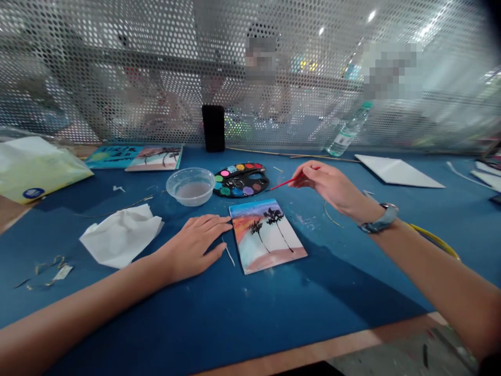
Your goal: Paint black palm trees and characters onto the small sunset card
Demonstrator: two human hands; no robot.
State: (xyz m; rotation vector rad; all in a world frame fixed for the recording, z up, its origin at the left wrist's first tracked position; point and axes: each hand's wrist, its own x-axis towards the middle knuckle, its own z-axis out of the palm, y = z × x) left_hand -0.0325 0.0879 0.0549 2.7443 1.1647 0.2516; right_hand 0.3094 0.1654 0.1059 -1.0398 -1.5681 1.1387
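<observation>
Pinching a red brush (282, 184), the right hand (323, 184) has the paint tray (236, 183) at nine o'clock — the painting (269, 236) at seven.

No text readable; bottle label (343, 140) too blurred.

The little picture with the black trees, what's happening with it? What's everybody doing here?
A person has a small painting lying flat on the blue table. Their left hand lies flat, with its fingers at the painting's left edge. Their right hand holds a thin red brush off the painting, its tip by the right edge of the black palette. A clear bowl of cloudy liquid stands beside the palette.
</observation>
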